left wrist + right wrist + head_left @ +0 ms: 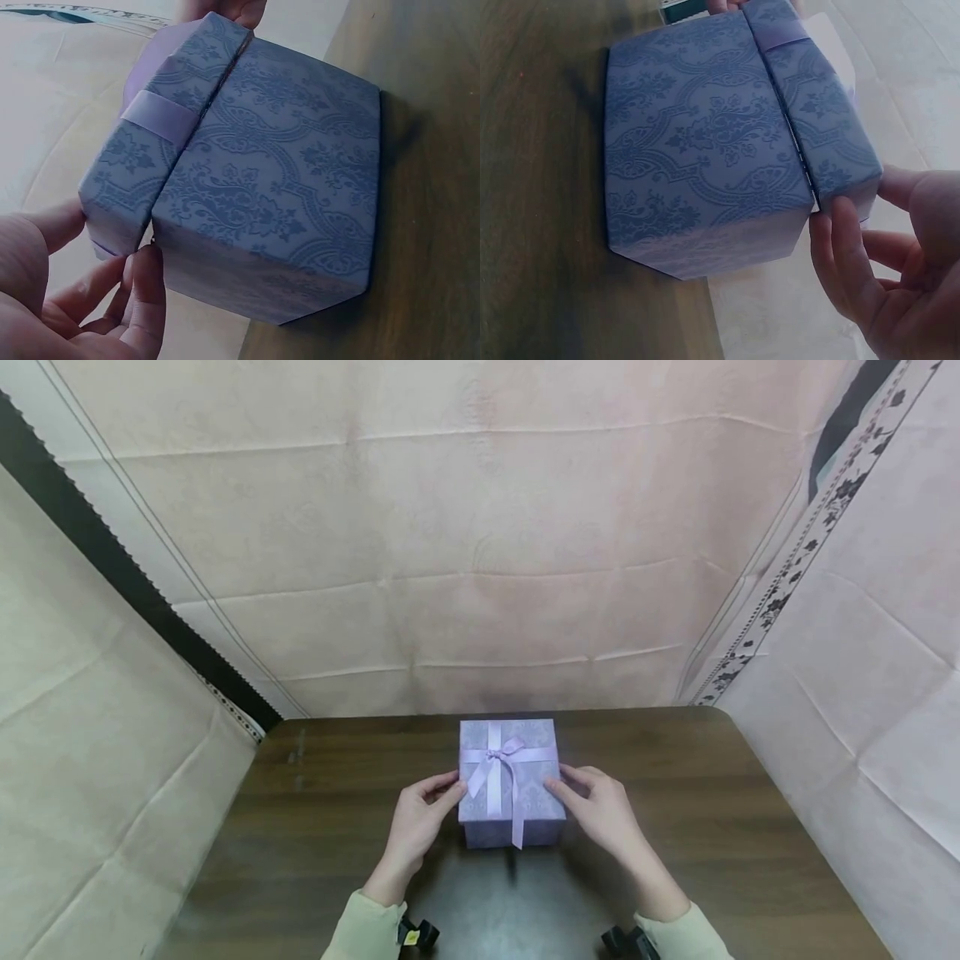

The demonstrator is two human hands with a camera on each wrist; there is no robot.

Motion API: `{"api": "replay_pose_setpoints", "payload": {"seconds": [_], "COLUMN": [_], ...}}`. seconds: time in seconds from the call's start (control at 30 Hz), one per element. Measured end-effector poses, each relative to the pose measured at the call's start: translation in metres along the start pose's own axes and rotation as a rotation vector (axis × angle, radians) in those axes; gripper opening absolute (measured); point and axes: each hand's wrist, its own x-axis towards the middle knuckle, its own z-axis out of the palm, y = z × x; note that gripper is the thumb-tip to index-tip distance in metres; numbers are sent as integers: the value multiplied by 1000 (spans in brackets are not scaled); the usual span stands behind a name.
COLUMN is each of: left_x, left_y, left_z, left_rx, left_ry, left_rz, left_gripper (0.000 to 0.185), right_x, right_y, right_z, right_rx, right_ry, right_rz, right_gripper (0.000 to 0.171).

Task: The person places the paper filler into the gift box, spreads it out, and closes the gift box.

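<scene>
A lavender gift box [510, 814] with a damask print and a pale purple ribbon bow [495, 762] stands on the dark wooden table [712, 793]. My left hand [450, 790] pinches the lid's left edge. In the left wrist view its thumb is on the lid [165, 135] and its fingertips [150, 262] sit at the seam above the box body [277, 180]. My right hand [562, 785] pinches the lid's right edge. The right wrist view shows the thumb on the lid [817, 127] and fingers [832, 225] at the seam by the box body [705, 150]. The lid sits on the box.
Pale creased cloth [480, 552] hangs behind the table and down both sides. A dark strip [112, 568] runs along the left wall. Bare tabletop lies on each side of the box. Pale green sleeves [367, 927] show at the bottom edge.
</scene>
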Motion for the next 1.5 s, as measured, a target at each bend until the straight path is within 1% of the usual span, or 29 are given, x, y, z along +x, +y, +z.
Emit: {"api": "replay_pose_setpoints", "payload": {"seconds": [0.13, 0.4, 0.5, 0.73, 0.87, 0.93, 1.0, 1.07, 1.13, 1.2, 1.27, 1.33, 1.43, 1.5], "left_x": [-1, -3, -4, -9, -11, -12, -12, -13, -12, -11, -10, -9, -9, -9], "left_y": [-4, -11, -13, -16, -15, -14, -14, -14, -16, -18, -21, -25, -32, -35], "left_z": [4, 4, 3, -1, -6, -8, -10, -12, -13, -15, -15, -14, -12, -10], "left_rx": [3, 23, 35, 107, 137, 134, 129, 130, 153, 183, 216, 231, 246, 245], "left_ry": [0, -10, -22, -42, -48, -67, -100, -149, -197, -233, -252, -261, -272, -284], "left_rz": [-14, -49, -39, 18, 39, 53, 72, 104, 133, 158, 170, 173, 148, 119], "left_gripper": [42, 46, 46, 47, 53, 57, 61, 64, 67, 69, 70, 71, 70, 69], "right_x": [1, 1, 0, -2, -3, -4, -5, -5, -5, -5, -5, -5, -3, 0], "right_y": [3, 8, 10, 12, 14, 15, 16, 17, 18, 20, 21, 23, 25, 26], "right_z": [1, 3, 2, 3, 3, 3, 3, 3, 4, 5, 6, 7, 8, 10], "right_rx": [-15, 21, 31, 47, 83, 104, 111, 99, 83, 67, 65, 53, 22, 2], "right_ry": [2, -15, -24, -61, -101, -122, -135, -154, -180, -206, -229, -233, -224, -219], "right_rz": [8, 35, 42, 37, 20, 1, -40, -76, -108, -118, -106, -93, -94, -96], "right_gripper": [62, 61, 62, 64, 66, 67, 67, 68, 69, 70, 71, 72, 70, 69]}}
